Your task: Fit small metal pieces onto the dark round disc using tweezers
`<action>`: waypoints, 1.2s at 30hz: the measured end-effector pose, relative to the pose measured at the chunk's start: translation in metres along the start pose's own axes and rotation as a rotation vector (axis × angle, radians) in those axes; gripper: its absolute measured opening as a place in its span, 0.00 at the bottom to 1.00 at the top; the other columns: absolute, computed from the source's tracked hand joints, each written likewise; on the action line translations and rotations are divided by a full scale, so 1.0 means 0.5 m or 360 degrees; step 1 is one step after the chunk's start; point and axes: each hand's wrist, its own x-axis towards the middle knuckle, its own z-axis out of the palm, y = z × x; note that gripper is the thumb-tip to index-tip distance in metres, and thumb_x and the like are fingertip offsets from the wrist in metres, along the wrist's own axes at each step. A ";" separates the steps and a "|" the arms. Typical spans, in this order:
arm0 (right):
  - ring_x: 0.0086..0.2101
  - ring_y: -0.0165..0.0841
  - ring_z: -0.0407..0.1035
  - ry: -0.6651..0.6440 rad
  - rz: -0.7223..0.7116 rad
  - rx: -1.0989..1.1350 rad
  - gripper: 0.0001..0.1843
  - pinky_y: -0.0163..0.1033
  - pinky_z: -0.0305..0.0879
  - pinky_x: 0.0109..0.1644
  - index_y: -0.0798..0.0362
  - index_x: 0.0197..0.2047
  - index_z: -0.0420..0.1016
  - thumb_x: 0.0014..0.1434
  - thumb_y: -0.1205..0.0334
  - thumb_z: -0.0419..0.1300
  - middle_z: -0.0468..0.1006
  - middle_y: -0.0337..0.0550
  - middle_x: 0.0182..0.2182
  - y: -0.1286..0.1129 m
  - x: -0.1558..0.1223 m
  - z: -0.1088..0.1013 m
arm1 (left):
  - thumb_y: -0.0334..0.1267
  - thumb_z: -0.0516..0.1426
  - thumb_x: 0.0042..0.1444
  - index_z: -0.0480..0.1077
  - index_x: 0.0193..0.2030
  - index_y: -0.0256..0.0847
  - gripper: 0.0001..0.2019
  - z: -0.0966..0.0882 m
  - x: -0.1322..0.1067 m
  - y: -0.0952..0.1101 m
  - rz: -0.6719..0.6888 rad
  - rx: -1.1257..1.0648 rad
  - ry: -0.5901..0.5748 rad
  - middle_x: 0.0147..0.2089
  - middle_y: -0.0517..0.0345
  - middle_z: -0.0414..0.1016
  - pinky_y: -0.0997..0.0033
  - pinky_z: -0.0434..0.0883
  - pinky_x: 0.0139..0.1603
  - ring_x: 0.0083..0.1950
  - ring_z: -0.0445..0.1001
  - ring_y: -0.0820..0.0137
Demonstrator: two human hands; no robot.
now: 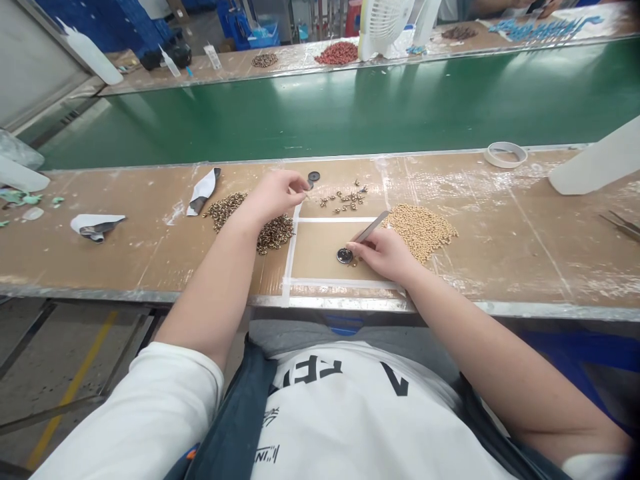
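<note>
My left hand [277,193] reaches over a pile of dark brass-coloured metal parts [250,220], fingers pinched together near a small black disc [314,177]; what they pinch is too small to make out. My right hand [383,253] grips metal tweezers [371,230], whose handle end points up and to the right. The right fingertips rest beside a small round dark part [344,255] inside a white tape-outlined rectangle [287,267] on the brown bench. A heap of tan beads [420,230] lies right of my right hand. Several small loose brass pieces [345,198] lie beyond the rectangle.
A green conveyor belt [350,110] runs behind the bench. A tape roll [506,154] and a white object [595,167] sit at the right, another pair of tweezers [620,225] at the far right. Torn paper scraps [95,225] lie at the left. A white fan [383,27] stands beyond the belt.
</note>
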 end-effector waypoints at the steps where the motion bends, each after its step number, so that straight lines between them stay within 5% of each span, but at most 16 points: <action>1: 0.35 0.41 0.78 0.0053 -0.0013 0.0038 0.12 0.45 0.72 0.41 0.50 0.36 0.86 0.64 0.52 0.66 0.86 0.47 0.34 0.000 -0.001 -0.002 | 0.36 0.64 0.57 0.82 0.46 0.42 0.11 0.018 -0.001 0.011 0.0003 -0.0218 0.0035 0.44 0.51 0.82 0.67 0.69 0.42 0.38 0.73 0.71; 6: 0.29 0.37 0.74 0.0644 0.0058 0.0394 0.17 0.41 0.68 0.34 0.51 0.34 0.84 0.63 0.46 0.66 0.82 0.44 0.28 0.002 -0.002 -0.017 | 0.41 0.64 0.59 0.80 0.47 0.39 0.12 0.142 -0.010 0.067 -0.0095 -0.1393 -0.0094 0.34 0.56 0.76 0.75 0.58 0.24 0.25 0.59 0.80; 11: 0.25 0.32 0.67 0.0922 0.0193 0.0673 0.23 0.37 0.59 0.27 0.53 0.29 0.79 0.61 0.40 0.66 0.71 0.40 0.20 0.011 0.013 -0.026 | 0.42 0.68 0.55 0.79 0.43 0.38 0.13 0.213 -0.022 0.089 -0.0226 -0.1614 -0.0162 0.33 0.56 0.77 0.78 0.55 0.22 0.24 0.60 0.81; 18: 0.29 0.35 0.71 0.0923 0.0205 0.0501 0.23 0.38 0.64 0.32 0.53 0.27 0.78 0.62 0.43 0.66 0.76 0.42 0.25 0.024 0.027 -0.021 | 0.44 0.69 0.55 0.77 0.43 0.38 0.14 0.214 -0.029 0.084 -0.0169 -0.1534 -0.0228 0.38 0.53 0.81 0.78 0.59 0.22 0.23 0.63 0.81; 23: 0.29 0.35 0.73 0.0939 0.0197 0.0495 0.21 0.39 0.66 0.35 0.53 0.28 0.80 0.63 0.44 0.65 0.79 0.41 0.26 0.027 0.031 -0.018 | 0.43 0.66 0.60 0.78 0.54 0.42 0.17 0.214 -0.027 0.081 -0.0076 -0.1401 -0.0295 0.40 0.54 0.79 0.80 0.59 0.22 0.25 0.63 0.81; 36: 0.31 0.35 0.75 0.0955 0.0193 0.0460 0.20 0.39 0.69 0.37 0.54 0.32 0.83 0.62 0.44 0.66 0.81 0.42 0.28 0.021 0.028 -0.018 | 0.37 0.64 0.60 0.75 0.44 0.37 0.08 0.211 -0.031 0.085 -0.0140 -0.1563 -0.0464 0.40 0.53 0.80 0.80 0.62 0.21 0.22 0.66 0.82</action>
